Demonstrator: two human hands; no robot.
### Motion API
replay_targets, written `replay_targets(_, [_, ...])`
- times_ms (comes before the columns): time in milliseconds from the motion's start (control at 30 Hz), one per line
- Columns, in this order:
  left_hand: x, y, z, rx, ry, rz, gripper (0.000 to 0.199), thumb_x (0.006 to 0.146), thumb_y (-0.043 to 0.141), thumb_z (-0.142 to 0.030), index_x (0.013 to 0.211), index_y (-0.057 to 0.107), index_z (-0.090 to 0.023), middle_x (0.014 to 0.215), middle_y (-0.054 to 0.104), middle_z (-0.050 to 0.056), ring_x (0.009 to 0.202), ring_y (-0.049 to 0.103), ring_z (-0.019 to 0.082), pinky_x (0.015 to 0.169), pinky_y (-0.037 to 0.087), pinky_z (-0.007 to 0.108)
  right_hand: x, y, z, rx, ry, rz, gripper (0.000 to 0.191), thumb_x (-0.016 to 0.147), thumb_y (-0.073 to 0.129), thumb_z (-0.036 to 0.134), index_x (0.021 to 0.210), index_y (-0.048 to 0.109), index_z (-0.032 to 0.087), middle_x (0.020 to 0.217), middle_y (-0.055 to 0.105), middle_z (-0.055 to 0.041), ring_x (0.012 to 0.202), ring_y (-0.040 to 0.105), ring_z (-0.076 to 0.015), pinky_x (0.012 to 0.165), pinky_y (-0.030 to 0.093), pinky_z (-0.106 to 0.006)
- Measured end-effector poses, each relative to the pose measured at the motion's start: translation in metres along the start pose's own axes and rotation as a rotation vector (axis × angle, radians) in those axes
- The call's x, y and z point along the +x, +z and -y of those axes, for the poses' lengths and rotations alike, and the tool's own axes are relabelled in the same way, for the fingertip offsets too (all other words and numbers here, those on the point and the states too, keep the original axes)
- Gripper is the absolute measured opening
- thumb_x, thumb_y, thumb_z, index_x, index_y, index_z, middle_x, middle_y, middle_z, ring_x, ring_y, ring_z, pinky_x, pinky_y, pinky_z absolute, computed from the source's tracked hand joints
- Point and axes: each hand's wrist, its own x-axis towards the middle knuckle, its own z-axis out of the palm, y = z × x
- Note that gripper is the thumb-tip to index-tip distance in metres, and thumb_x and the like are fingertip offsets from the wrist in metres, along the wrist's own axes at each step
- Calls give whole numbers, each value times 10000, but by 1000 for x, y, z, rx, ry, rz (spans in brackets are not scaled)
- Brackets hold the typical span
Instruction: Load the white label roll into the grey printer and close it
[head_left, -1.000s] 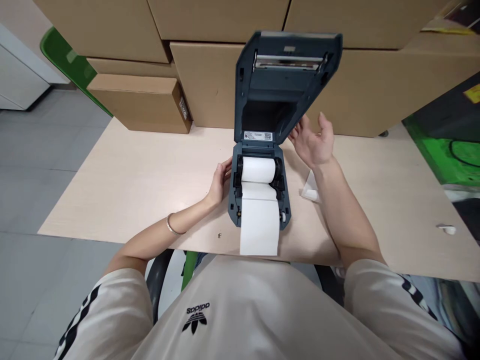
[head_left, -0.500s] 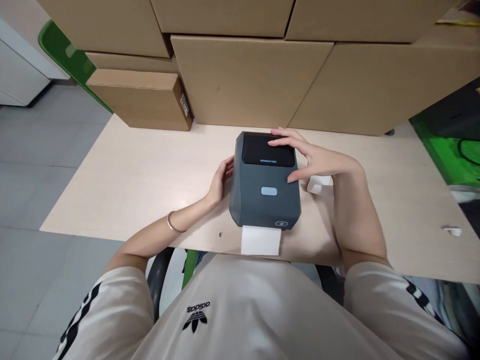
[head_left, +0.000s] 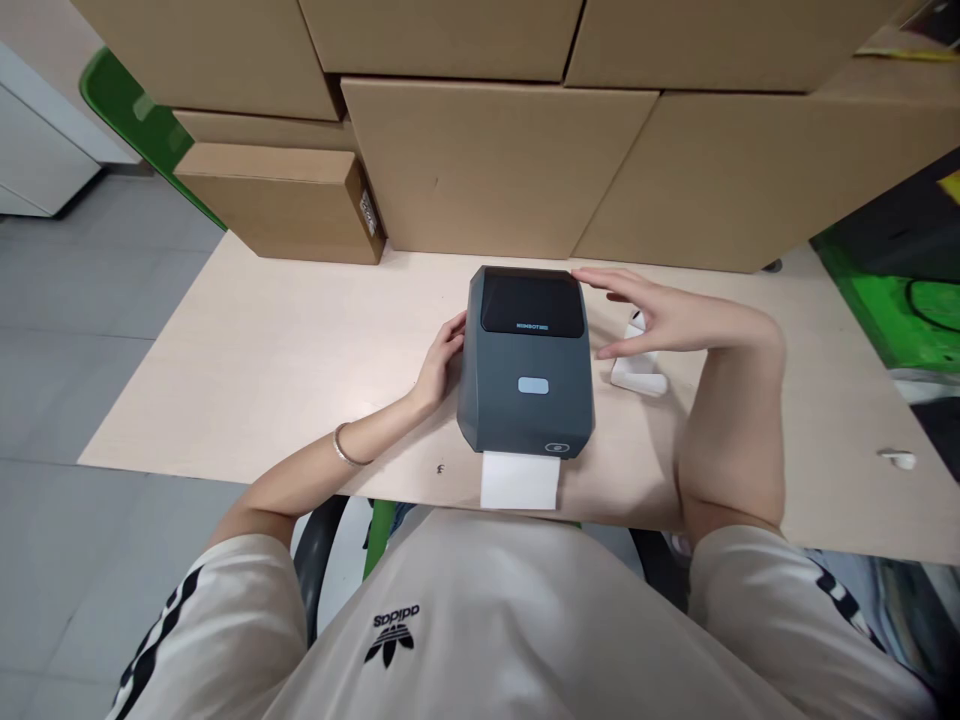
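Printer stood with its lid down near the bench's near edge, white paper reaching from its front toward that edge. The left hand rested against its left side, fingertips hidden, their spread impossible to tell. The right hand was wide open, forefinger at the printer's far right corner, thumb just beside its right side.

The person wears a white T-shirt with short sleeves, and black stripes go along both sleeves. On the chest is a black "adidas" logo. One wrist has a thin bracelet, which looks like metal.
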Motion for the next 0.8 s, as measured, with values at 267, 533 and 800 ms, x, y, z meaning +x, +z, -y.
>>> replay_targets(267, [2, -8, 8, 29, 11, 81, 511, 995, 666, -571, 1452, 647, -342, 1727, 546, 14, 1684, 393, 339, 1426, 300, 574, 9, 7, -4, -47, 1, -44, 1267, 707, 866, 874, 1774, 341, 438, 1897, 218, -59, 1743, 190, -482, 1388, 229, -731])
replay_targets(533, [7, -13, 12, -10, -37, 156, 645, 890, 677, -480, 1522, 616, -364, 1747, 525, -23, 1697, 368, 374, 1443, 260, 604, 12, 14, -9, 4, -30, 69, 1516, 633, 972, 755, 1827, 120, 372, 1908, 149, -88, 1748, 157, -489, 1409, 217, -684])
replay_targets(800, [2, -13, 5, 67, -7, 253, 800, 917, 680, -521, 1681, 478, -403, 1828, 415, -53, 1749, 259, 389, 1462, 207, 620, 12, 21, -10, 72, -8, 74, 1592, 666, 996, 624, 1825, -71, 394, 1921, 37, -100, 1728, 256, -471, 1377, 293, -696])
